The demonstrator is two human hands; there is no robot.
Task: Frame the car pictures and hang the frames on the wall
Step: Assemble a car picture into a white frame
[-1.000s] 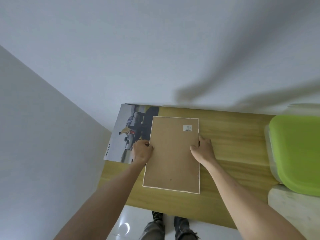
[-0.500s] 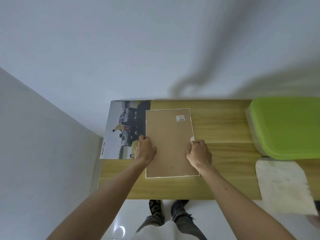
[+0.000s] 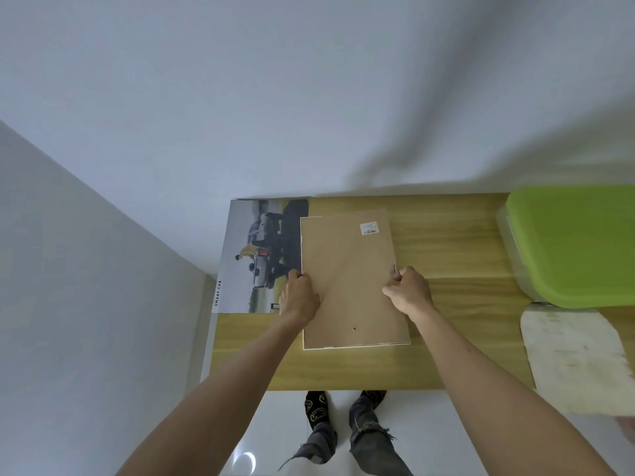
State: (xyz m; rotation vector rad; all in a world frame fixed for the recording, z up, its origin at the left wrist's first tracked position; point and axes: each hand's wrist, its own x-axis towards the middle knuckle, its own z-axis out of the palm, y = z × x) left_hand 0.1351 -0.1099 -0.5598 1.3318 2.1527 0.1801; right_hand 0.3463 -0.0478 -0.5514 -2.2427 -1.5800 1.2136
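A picture frame (image 3: 350,280) lies face down on the wooden table (image 3: 453,242), its brown backing board up with a small barcode sticker near the far right corner. My left hand (image 3: 299,295) presses on the frame's left edge. My right hand (image 3: 409,290) pinches something small at the right edge, where the backing board looks slightly lifted. A car picture (image 3: 256,255) marked "SMART CAR" lies flat to the left, partly under the frame.
A clear box with a lime-green lid (image 3: 577,245) stands at the table's right end. A pale board or cloth (image 3: 577,359) lies in front of it. White walls close in behind and to the left. My feet (image 3: 343,410) are at the front edge.
My head has tilted, shifting the view. My hands slid a little nearer along the frame's edges, and the right fingers now pinch at the right edge where the board lifts.
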